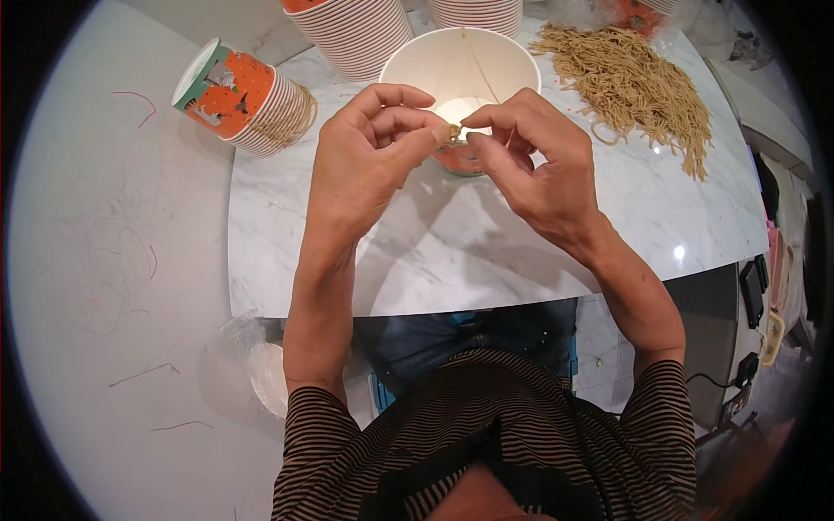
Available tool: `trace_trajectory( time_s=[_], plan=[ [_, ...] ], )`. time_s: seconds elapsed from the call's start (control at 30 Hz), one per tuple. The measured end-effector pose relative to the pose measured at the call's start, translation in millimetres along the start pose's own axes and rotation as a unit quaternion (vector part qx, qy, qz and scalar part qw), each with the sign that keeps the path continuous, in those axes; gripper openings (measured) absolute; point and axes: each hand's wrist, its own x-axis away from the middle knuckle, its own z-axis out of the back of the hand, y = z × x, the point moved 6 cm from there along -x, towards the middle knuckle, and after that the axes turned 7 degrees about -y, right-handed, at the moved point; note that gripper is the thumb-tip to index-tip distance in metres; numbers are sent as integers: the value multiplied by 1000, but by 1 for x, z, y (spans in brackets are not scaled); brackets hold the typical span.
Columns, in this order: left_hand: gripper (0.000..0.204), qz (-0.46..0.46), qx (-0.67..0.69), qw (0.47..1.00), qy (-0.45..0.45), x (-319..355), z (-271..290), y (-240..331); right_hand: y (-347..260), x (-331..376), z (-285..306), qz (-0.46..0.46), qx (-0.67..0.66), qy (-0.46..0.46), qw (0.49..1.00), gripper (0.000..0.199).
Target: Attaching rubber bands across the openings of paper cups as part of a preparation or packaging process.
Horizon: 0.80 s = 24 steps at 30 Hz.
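Note:
A white-lined paper bucket (408,69) stands on the table in front of me, tilted toward me, with a little orange and green outer wall showing below my fingers. A thin tan cord (479,65) runs from its far rim down inside. Over the near rim, my left hand (365,156) is closed, thumb and forefinger pinching a small yellowish-tan bit that looks like knotted cord (453,133). Facing it, my right hand (543,161) pinches at the other side of that bit. The fingertips hide its exact shape.
Nested bucket stacks (354,39) stand at the back. At the left leans an orange and green stack (230,91) with tan cords looped round its rims. A heap of tan cords (630,78) lies right on the marble-patterned table (417,269). A scribbled wall (113,260) borders the left.

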Motion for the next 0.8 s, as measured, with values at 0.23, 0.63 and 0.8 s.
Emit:
trace_trajectory(
  time_s=[0.23, 0.63, 0.8],
  plan=[
    [36, 5, 13, 1000, 8, -3, -5, -1, 6, 3, 1, 38, 35, 5, 999, 12],
    [36, -20, 9, 1000, -1, -3, -11, 0, -3, 7, 5, 106, 99, 40, 989, 14],
    [35, -24, -37, 999, 13, -1, -13, 3, 0, 7, 6, 84, 96, 43, 991, 11]
  ],
)
